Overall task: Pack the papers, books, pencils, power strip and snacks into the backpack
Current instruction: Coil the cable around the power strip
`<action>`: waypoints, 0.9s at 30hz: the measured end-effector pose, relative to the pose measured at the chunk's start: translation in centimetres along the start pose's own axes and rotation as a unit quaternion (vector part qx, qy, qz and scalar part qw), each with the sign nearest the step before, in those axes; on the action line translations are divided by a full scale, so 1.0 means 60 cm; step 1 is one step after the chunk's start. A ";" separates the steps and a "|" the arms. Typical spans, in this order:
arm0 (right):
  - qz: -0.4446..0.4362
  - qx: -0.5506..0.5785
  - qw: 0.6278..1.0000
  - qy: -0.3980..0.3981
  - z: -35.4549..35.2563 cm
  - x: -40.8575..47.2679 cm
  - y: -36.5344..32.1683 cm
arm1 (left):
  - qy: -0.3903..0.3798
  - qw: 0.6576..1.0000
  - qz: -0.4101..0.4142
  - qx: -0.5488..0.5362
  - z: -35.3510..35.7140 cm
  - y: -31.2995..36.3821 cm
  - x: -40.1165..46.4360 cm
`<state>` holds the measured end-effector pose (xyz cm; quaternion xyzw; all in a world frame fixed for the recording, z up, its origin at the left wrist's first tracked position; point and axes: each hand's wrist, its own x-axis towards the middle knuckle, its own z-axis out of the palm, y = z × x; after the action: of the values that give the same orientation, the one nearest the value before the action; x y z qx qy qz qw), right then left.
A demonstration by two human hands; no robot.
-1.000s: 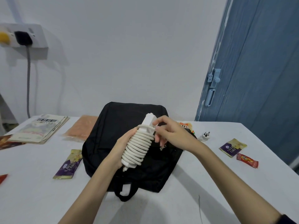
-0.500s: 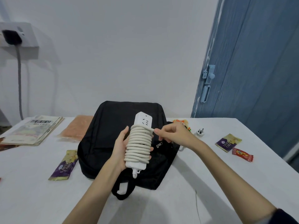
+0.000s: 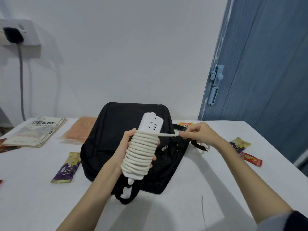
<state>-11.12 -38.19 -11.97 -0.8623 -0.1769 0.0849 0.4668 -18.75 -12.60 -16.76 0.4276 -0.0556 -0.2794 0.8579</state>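
Clearly the packing is at an early stage, judging by how much lies out on the bench. The left hand holds the white power strip upright above the backpack, fingers curled round the body and its many turns of cord, while the right hand pinches the free end of that cord, drawn out taut to the right. So the strip is being bundled and is not yet stowed. The black backpack lies flat on the bench with its zip pulls showing; whether any pocket is open, or what is inside, cannot be told from this view. Left to pack, as far as can be seen: a stack of papers or books at the far left, an orange packet beside the bag, a purple snack at the left, another purple snack and a red snack at the right, and an orange wrapper behind the bag. No pencils are visible.
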 end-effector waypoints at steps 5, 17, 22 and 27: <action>-0.026 -0.051 0.998 0.017 0.025 0.032 -0.032 | 0.050 0.990 -0.069 0.114 0.009 0.010 -0.005; -0.151 -0.192 0.969 -0.036 0.079 -0.010 -0.145 | 0.198 0.938 0.077 0.273 0.036 0.005 -0.001; -0.148 -0.045 0.988 -0.014 0.076 -0.033 -0.121 | 0.240 0.945 0.121 0.186 0.028 0.013 -0.008; -0.140 -0.011 0.990 0.015 0.065 -0.034 -0.076 | 0.183 0.973 0.125 0.071 0.034 0.005 -0.013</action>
<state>-15.24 -33.66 -10.37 -0.8353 -0.2898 0.0044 0.4673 -19.95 -13.47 -15.13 0.5207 0.0294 -0.0823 0.8492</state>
